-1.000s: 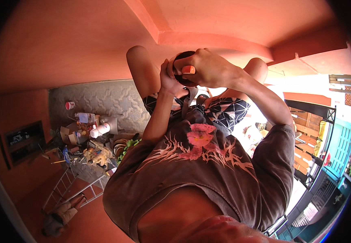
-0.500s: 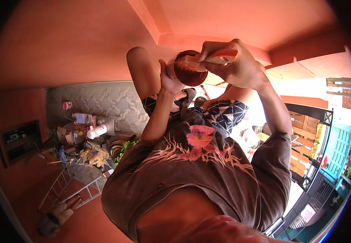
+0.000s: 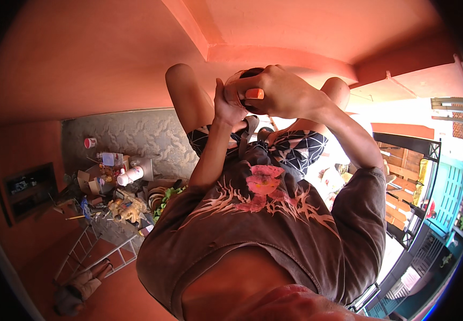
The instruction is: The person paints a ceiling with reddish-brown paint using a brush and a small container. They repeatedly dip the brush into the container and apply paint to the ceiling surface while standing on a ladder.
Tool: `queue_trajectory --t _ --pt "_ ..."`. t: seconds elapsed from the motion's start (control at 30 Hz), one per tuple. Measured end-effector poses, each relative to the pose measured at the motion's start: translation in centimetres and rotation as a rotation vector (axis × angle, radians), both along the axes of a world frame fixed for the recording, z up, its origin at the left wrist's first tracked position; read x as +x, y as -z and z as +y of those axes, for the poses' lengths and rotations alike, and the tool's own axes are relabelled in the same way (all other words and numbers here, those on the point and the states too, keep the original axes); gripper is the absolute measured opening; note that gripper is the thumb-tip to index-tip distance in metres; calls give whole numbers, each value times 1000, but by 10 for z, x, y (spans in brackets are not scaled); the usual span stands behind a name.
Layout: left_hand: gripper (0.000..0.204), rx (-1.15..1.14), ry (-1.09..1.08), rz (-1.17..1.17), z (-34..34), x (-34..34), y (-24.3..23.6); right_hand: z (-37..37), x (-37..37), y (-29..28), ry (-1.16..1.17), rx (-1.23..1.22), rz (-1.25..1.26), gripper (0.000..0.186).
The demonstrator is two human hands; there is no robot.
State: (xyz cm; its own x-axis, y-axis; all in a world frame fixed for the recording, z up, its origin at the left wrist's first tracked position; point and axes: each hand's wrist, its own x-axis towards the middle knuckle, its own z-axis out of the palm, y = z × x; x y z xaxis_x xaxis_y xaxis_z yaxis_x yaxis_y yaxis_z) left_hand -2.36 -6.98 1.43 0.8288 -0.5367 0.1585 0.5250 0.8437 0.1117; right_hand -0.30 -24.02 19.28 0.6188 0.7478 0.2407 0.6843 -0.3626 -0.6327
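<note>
In front of me, above my knees, my left hand (image 3: 228, 107) is closed around the side of a round tub (image 3: 233, 88) with dark red paint inside. My right hand (image 3: 290, 93) covers much of the tub's opening, its fingers bent around a paintbrush (image 3: 254, 94). Only the orange end of the brush handle shows; the bristles are hidden behind my hand at the tub.
A large orange-red wall (image 3: 108, 59) rises ahead. To the left, a cluttered heap holds a white bottle (image 3: 130, 175) and a cardboard box (image 3: 88, 182). Lower left are a metal ladder (image 3: 119, 254) and another person (image 3: 79, 286). A black-framed gate (image 3: 432, 176) stands right.
My right hand has turned over the tub, so the brush, seen lengthwise before, now shows only its handle end. The tub stays in my left hand.
</note>
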Motion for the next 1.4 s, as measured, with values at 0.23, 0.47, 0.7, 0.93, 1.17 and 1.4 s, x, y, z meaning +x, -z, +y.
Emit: queue_trajectory --t 0.23,0.47,0.7,0.93,1.17,1.4 --pt "88 129 -93 30 -5 -1 -5 -19 -3 -50 171 9 176 9" --pt "61 250 -152 125 -7 4 8 -26 -16 -51 304 -199 -4 13" --pt "54 312 -210 158 -21 0 -5 -32 -18 -59 328 -259 -6 13" --pt "52 266 -131 37 -21 0 -5 -37 -19 -60 288 -229 -81 13" --pt "57 303 -71 115 -22 1 -16 -49 -10 -71 101 -149 -6 21" --pt "63 316 47 163 -10 4 -17 -53 5 -79 -162 -170 -43 30"
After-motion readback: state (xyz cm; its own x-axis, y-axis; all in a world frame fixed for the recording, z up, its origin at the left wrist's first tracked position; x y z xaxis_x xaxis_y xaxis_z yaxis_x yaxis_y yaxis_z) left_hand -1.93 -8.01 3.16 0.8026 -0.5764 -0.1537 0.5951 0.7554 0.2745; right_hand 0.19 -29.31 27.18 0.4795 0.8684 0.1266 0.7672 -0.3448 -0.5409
